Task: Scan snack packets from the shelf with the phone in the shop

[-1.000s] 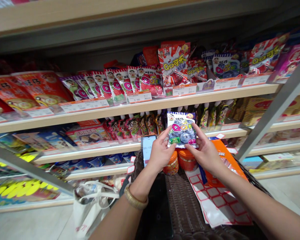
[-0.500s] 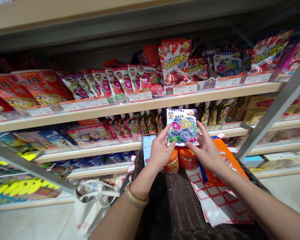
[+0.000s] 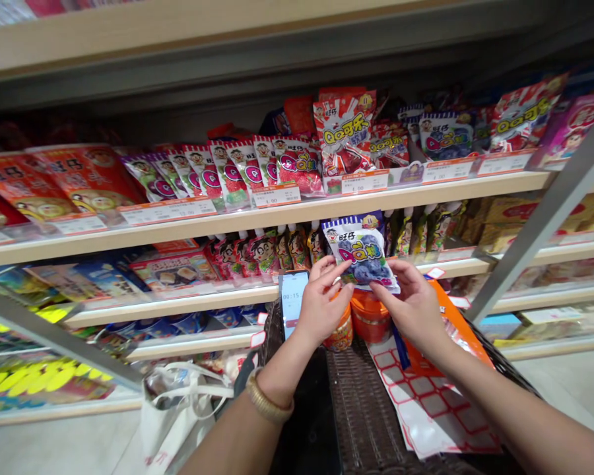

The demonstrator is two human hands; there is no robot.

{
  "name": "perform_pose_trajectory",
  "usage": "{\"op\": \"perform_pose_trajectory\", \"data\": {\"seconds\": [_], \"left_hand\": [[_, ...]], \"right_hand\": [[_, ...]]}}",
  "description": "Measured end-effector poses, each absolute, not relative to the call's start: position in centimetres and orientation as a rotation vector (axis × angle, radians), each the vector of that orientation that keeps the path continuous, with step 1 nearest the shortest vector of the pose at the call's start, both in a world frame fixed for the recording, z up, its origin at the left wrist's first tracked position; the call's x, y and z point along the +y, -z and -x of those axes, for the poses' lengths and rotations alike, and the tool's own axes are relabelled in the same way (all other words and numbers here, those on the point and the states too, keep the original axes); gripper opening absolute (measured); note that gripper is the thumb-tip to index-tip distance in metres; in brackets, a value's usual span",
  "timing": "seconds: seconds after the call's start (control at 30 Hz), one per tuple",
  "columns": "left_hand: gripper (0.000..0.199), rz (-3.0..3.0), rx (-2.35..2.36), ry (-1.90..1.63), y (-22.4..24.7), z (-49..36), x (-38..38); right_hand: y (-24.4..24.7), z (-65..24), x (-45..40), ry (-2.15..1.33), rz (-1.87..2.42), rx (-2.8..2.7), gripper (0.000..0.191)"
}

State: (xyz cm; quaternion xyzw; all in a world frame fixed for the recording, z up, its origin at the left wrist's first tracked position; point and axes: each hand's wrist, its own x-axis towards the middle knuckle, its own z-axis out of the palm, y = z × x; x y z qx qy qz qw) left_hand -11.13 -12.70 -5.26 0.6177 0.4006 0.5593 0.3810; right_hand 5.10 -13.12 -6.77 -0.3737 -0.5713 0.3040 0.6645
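Observation:
A small blueberry gummy candy bag (image 3: 361,254) with a blue-striped top edge is held up over the basket, tilted to the left. My right hand (image 3: 416,307) pinches its lower right corner, thumb in front and fingers behind. At the bag's lower left is my left hand (image 3: 324,300), its index finger stretched across the printed front and its thumb apart, lower down. Whether those fingertips press on the bag I cannot tell. Beneath the bag stand two orange-lidded jars, a larger one (image 3: 371,320) and a smaller one (image 3: 341,333).
The dark woven basket (image 3: 361,409) also carries a phone (image 3: 294,300) showing a timer, an orange packet (image 3: 455,316) and a red-and-white patterned bag (image 3: 435,409). Ahead, the shelf (image 3: 193,227) holds rows of candy bags. A white tote bag (image 3: 178,402) is at lower left.
The candy bag has tilted from facing me squarely. My left hand has shifted from its left edge, with the index finger now over the front. My right hand keeps its hold.

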Motion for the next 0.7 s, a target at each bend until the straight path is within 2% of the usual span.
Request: {"op": "perform_pose_trajectory", "data": {"seconds": [0.13,0.37,0.57,0.7], "left_hand": [[0.044,-1.655,0.845,-1.406,4.6,11.2,-13.1],[0.055,-1.278,0.603,-1.284,5.1,11.0,-13.3],[0.046,-1.152,0.717,-1.383,5.6,10.9,-12.8],[0.044,-1.121,0.704,-1.389,5.3,10.7,-12.7]], "right_hand": [[6.4,-4.8,-14.0,-0.481,0.786,-1.429,0.026],[6.2,-4.8,-14.7,0.042,0.748,-1.824,0.046],[6.4,-4.3,-15.2,0.162,0.716,-1.971,0.056],[6.3,-4.1,-15.9,0.202,0.700,-2.012,0.050]]}}
